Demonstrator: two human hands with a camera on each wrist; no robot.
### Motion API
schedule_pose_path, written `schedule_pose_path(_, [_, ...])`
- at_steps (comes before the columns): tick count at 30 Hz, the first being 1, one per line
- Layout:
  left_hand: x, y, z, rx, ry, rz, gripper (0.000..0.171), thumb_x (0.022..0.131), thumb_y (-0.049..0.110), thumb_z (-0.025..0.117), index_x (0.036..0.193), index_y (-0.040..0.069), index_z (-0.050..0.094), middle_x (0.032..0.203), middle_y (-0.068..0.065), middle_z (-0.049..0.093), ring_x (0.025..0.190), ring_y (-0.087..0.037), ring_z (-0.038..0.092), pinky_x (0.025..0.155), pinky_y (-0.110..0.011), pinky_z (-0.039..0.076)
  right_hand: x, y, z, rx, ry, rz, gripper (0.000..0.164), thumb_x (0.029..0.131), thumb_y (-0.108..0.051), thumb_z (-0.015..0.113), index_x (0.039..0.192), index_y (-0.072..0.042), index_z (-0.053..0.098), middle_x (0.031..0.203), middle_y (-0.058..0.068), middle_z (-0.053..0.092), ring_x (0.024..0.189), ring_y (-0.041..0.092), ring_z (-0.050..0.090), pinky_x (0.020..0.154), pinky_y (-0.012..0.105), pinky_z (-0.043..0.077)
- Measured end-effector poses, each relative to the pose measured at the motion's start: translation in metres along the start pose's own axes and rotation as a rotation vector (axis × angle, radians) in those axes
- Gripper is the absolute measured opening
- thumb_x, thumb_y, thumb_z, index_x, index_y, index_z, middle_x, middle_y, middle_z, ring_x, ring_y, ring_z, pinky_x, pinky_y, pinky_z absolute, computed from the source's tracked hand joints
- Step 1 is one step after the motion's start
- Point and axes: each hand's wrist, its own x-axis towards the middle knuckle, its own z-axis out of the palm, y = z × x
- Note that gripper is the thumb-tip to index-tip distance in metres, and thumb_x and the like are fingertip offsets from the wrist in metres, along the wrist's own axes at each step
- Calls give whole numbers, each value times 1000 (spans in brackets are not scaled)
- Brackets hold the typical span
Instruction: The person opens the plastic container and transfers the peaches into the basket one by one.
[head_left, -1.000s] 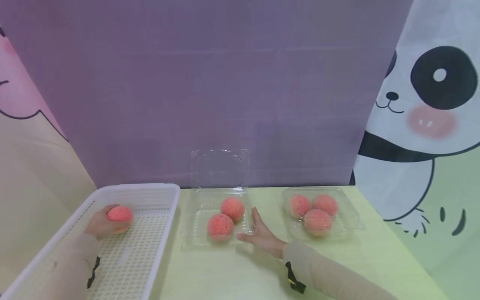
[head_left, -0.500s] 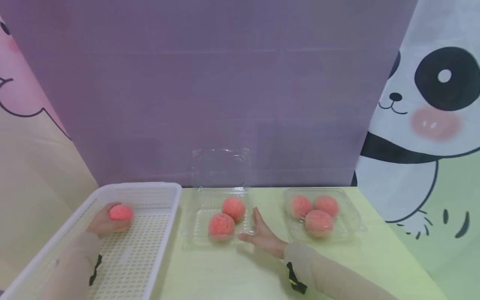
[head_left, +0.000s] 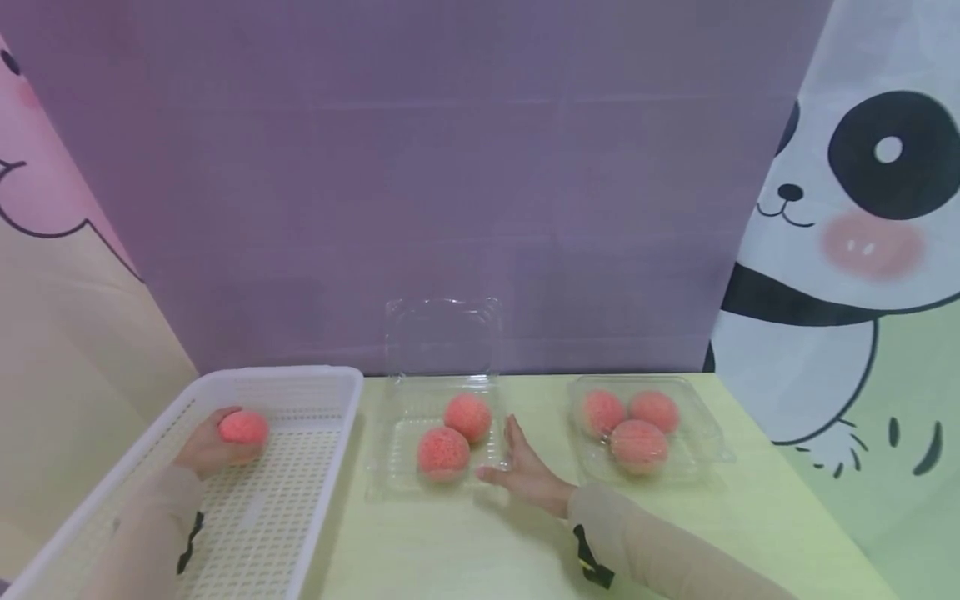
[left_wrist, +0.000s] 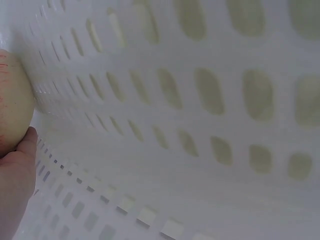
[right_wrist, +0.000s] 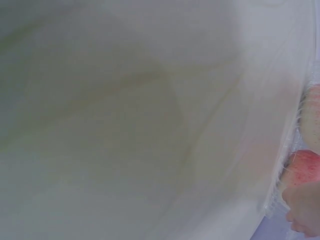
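Next to nothing has moved in the past second: the head view has slid a touch, and the left hand (head_left: 204, 448) and right hand (head_left: 528, 477) lie where they were. Over on the left, the left hand is inside the white basket (head_left: 300, 467), with its fingers curled round a peach (head_left: 244, 427) and the pink top of the fruit showing. From the left wrist I can see a fingertip against the pale side of that peach, and rows of slots in the basket wall beyond.

The right hand is beside the near right corner of the open box (head_left: 405, 417), fingers straight and thumb spread well away from them, gripping no fruit. The right wrist view is mostly a pale blur, so I can't tell whether that hand actually touches the plastic. In the open box, the front peach (head_left: 443, 454) sits just beside the back peach (head_left: 468, 417), both toward the right side, and the clear lid (head_left: 442, 337) stands up at the rear.

Farther right on the pale table (head_left: 435, 550), the second box (head_left: 697, 446), also clear, holds a cluster of three peaches (head_left: 639, 447). A purple cloth (head_left: 480, 183) hangs behind it all, with a panda picture (head_left: 795, 367) on the right and a pink cartoon (head_left: 45, 183) on the left. Both sleeves (head_left: 652, 533) are beige.
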Motion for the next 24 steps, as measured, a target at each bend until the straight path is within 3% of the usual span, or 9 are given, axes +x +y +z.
schedule_pose_path(4, [-4, 4, -2, 4, -8, -28, 87, 70, 16, 75, 130, -19, 22, 121, -41, 37, 107, -51, 43, 89, -56, 42, 0, 1, 1, -1, -3, 4, 106, 82, -34, 67, 145, -10, -14, 153, 18, -6, 137, 42, 13, 111, 53, 14])
schedule_pose_path(9, [-7, 12, -8, -22, -41, -62, 89, 74, 19, 72, 135, -16, 17, 129, -41, 30, 113, -52, 37, 93, -58, 38, 0, 6, 0, 12, -1, 2, 106, 82, -33, 67, 146, -10, -13, 153, 18, -5, 137, 42, 13, 111, 54, 15])
schedule_pose_path(14, [-7, 24, -21, -15, -51, -30, 80, 82, 25, 65, 137, -13, 20, 134, -41, 26, 120, -56, 28, 97, -61, 31, -2, 5, -1, 14, -4, 0, 105, 82, -33, 67, 145, -9, -13, 153, 18, -5, 137, 42, 13, 111, 53, 15])
schedule_pose_path(18, [-5, 44, -33, 44, -7, 5, 74, 87, 33, 58, 136, -12, 25, 134, -39, 28, 120, -56, 27, 95, -63, 30, -2, 1, -1, 15, -12, 3, 105, 82, -34, 67, 145, -9, -13, 153, 17, -6, 137, 41, 12, 112, 53, 15])
schedule_pose_path(24, [4, 88, -44, 71, 53, 92, 66, 89, 32, 56, 133, -11, 34, 134, -35, 34, 123, -52, 28, 97, -61, 29, -2, -2, -1, 20, -14, -7, 104, 83, -32, 66, 145, -8, -14, 153, 18, -7, 137, 41, 10, 112, 53, 14])
